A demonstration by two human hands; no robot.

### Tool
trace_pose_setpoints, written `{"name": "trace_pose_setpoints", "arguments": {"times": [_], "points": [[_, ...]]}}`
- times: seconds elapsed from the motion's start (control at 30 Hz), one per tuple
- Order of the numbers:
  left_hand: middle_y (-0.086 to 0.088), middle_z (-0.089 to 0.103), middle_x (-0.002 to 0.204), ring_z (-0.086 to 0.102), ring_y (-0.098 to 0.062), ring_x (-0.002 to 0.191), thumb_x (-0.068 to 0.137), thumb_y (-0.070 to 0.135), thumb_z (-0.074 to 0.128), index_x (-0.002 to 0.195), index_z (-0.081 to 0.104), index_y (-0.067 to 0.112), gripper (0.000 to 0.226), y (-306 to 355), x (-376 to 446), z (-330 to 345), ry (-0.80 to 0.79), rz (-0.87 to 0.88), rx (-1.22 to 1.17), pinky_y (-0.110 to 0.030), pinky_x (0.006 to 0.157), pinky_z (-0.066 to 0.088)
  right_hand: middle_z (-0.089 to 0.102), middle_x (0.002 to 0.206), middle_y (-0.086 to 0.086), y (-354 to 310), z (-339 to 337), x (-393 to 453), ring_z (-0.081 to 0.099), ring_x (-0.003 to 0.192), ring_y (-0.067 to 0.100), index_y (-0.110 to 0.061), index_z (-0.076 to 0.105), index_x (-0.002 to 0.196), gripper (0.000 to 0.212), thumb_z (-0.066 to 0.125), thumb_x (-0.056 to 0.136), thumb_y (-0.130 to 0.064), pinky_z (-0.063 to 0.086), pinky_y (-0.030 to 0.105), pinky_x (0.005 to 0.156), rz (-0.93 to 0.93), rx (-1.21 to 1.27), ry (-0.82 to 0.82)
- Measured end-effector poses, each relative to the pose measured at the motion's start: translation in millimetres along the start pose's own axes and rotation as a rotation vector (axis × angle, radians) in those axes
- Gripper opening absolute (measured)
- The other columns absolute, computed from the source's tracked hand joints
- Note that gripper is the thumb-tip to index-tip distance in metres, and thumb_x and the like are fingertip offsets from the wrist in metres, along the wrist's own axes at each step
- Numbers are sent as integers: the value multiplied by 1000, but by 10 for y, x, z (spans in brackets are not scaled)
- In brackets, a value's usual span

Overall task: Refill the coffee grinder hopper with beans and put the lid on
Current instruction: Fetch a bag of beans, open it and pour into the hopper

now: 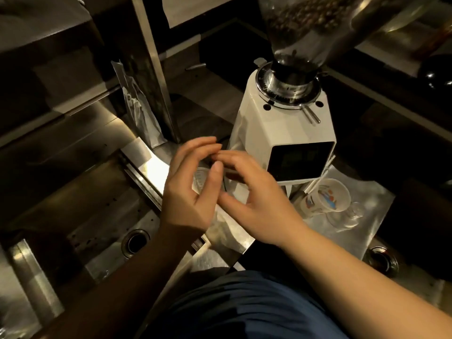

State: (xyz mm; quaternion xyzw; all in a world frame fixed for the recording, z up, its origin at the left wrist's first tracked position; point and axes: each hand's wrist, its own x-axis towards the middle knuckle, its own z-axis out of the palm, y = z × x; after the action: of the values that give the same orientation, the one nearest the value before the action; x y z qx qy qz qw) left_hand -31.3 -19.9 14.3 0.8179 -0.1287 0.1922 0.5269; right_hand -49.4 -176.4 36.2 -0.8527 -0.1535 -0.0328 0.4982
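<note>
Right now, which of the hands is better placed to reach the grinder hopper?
Right, probably. The right hand hovers just below the white grinder, under its hopper; the left hand is farther left, nearer the sink.

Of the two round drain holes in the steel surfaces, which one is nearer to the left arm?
The drain hole at lower left, beside the left forearm. The other drain hole lies at far right, beyond the right forearm.
</note>
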Motion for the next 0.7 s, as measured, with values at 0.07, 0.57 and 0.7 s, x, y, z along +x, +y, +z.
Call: {"name": "trace_pose_setpoints", "arguments": {"times": [0.07,0.57,0.7], "points": [[-6,65,136,60,-3,133,106,4,60,131,69,4,27,201,-12,44,-43,68,-30,-20,113,44,66,138,-2,-81,-152,-96,64,130,10,-12,66,138,36,73,103,-15,54,32,109,-32,19,64],[1,67,132,66,-16,125,105,18,61,134,67,11,30,914,-75,1308,-537,265,-249,-32,107,53,70,129,-12,411,-1330,-1145,67,125,10,-22,72,127,29,77,99,-16,55,30,104,120,-87,368],[6,65,135,64,-10,127,106,23,65,138,67,13,33,930,-38,1777,-715,256,-166,-28,107,53,69,128,-12,730,-1611,-1377,67,120,4,-22,71,128,31,75,98,-20,53,21,100,189,-116,425]]}}
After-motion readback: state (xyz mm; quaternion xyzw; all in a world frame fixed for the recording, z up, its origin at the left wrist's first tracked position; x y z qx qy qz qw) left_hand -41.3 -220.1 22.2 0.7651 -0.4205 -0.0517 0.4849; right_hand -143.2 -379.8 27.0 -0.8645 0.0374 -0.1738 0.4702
